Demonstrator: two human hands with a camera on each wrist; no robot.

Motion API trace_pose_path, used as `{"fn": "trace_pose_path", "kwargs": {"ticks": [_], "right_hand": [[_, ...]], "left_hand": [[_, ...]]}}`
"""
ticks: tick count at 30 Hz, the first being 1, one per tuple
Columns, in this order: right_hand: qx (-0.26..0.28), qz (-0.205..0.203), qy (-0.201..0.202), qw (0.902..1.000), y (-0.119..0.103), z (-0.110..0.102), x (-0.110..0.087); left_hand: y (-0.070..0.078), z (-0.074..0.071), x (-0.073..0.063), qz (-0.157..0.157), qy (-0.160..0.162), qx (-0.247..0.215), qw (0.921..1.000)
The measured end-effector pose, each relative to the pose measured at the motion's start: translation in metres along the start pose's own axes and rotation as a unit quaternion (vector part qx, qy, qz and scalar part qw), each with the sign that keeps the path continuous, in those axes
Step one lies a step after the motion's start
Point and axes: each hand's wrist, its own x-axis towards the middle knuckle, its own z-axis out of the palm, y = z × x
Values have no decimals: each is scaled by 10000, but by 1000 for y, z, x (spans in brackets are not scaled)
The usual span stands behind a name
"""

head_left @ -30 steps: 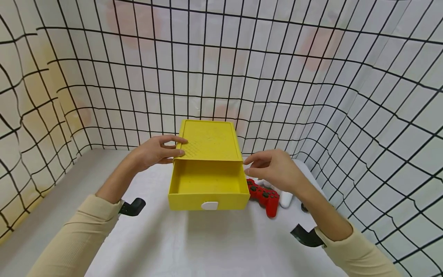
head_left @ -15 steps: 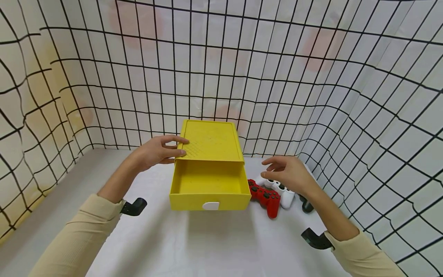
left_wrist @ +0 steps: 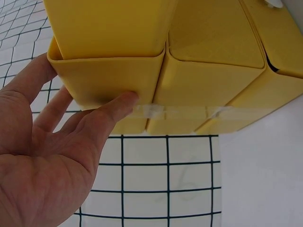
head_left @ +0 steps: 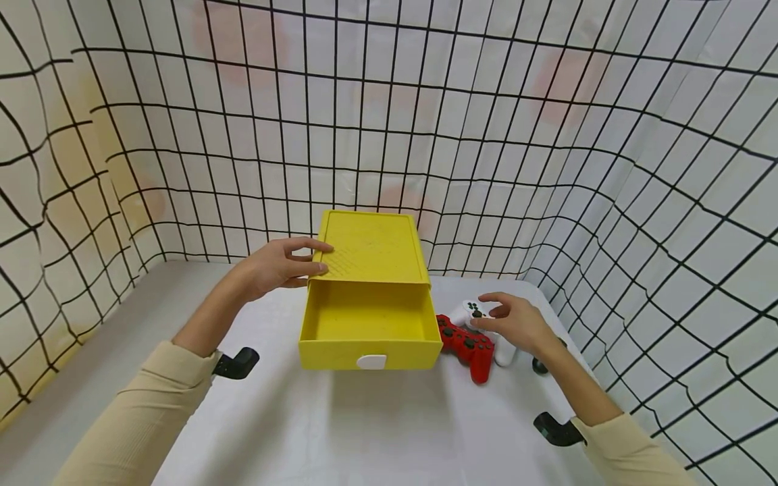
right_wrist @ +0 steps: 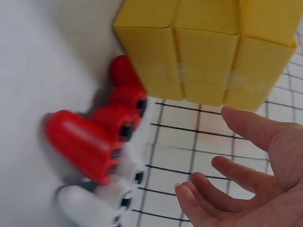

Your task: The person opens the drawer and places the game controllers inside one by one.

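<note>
Yellow drawer box [head_left: 383, 246], smooth and boxy with a crosshatched patch [head_left: 345, 262] on its plastic top, is standing on the white table [head_left: 383, 432], its rectangular top drawer [head_left: 334, 356] jutting out in front. Left hand [head_left: 273, 270] is resting extended fingers over its top and side, while the right hand [head_left: 516, 320], loosely curved fingers spread apart, is hovering near the rounded white controller [head_left: 471, 309] beside a glossy red controller [head_left: 467, 344].

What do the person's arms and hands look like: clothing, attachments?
The left sleeve and right sleeve are long, beige and end short of the wrists. A curved black attachment juts from each cuff. The left hand and right hand are bare; no gloves, rings or cables show.
</note>
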Motion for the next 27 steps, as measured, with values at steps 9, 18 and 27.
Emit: {"fn": "trace_pose_path", "kwargs": {"ticks": [9,18,27], "right_hand": [[-71,125,110,9998,33,23,1],[-126,410,194,9989,47,40,-3],[-175,569,67,9982,52,53,-4]], "left_hand": [[1,1,-1,-32,19,133,9999],[1,2,-1,-32,39,131,9999],[2,2,-1,-34,42,78,10000]]}}
